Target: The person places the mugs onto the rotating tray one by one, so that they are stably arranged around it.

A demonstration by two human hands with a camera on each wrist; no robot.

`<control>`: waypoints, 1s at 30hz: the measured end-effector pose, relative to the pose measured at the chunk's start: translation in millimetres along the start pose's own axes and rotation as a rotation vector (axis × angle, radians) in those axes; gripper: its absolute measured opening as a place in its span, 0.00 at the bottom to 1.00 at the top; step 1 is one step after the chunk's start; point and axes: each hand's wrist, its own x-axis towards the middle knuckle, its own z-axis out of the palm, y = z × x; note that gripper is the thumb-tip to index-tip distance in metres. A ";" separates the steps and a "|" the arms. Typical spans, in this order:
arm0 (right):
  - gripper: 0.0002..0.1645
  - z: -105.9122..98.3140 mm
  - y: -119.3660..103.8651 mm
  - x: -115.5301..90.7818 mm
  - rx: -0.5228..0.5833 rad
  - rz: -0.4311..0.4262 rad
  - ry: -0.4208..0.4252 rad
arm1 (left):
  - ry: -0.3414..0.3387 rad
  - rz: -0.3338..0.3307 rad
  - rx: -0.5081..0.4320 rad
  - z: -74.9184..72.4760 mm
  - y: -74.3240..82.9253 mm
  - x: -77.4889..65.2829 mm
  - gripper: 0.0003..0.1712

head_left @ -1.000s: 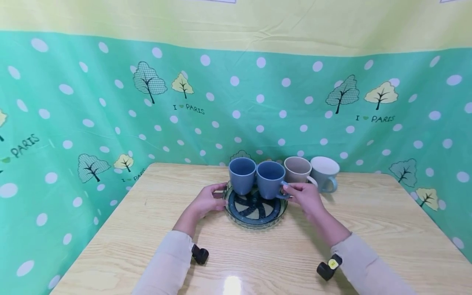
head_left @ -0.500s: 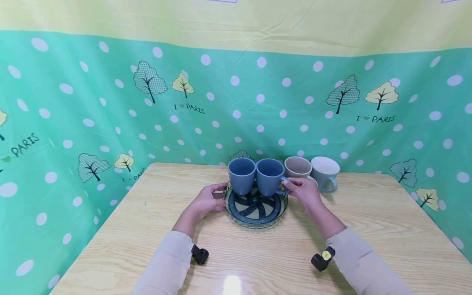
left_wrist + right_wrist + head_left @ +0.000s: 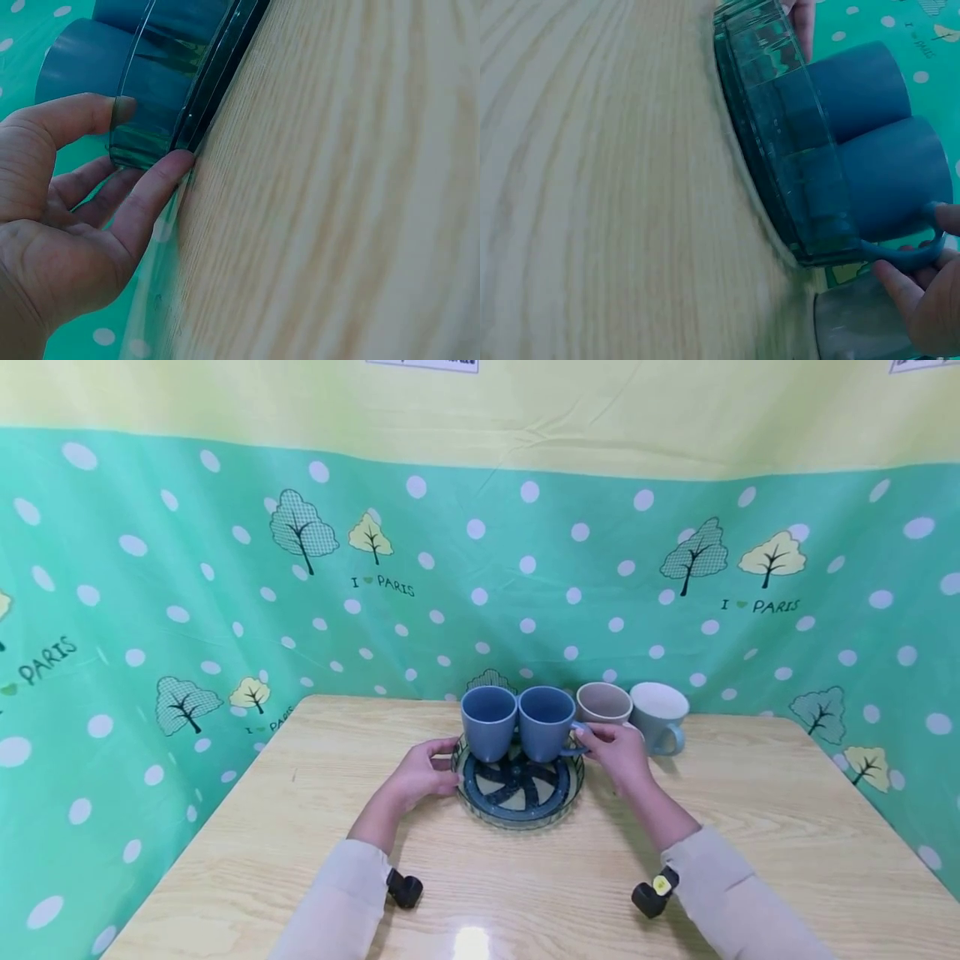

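Note:
A round clear-walled tray (image 3: 517,806) with a dark blue pinwheel base lies on the table. My left hand (image 3: 426,773) grips its left wall; in the left wrist view, fingertips (image 3: 176,161) reach the tray's lower edge. Two blue mugs stand side by side in the back half of the tray, the left mug (image 3: 489,727) and the right mug (image 3: 543,727). My right hand (image 3: 618,756) pinches the right mug's handle (image 3: 907,255) over the tray's right rim. In the right wrist view, the tray's clear wall covers the lower part of both mugs.
A mauve mug (image 3: 602,703) stands just behind my right hand, partly hidden by it. Beside it is a pale blue mug (image 3: 658,722) with a white inside. A polka-dot curtain (image 3: 450,610) hangs at the table's (image 3: 750,810) back edge.
My right hand has moved the right mug slightly back, level beside the left mug. My left hand keeps its grip on the tray. The head view has tilted a little.

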 end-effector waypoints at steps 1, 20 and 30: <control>0.22 -0.9 0.2 -1.1 0.016 0.003 0.005 | 0.000 -0.002 -0.002 -0.1 -0.5 -0.1 0.43; 0.17 -30.1 6.3 -21.7 -0.122 -0.261 0.073 | 0.108 0.041 0.037 -4.9 0.3 19.4 0.26; 0.18 -45.4 14.8 -22.5 -0.169 -0.381 0.080 | 0.075 0.041 0.093 -6.1 4.2 30.7 0.26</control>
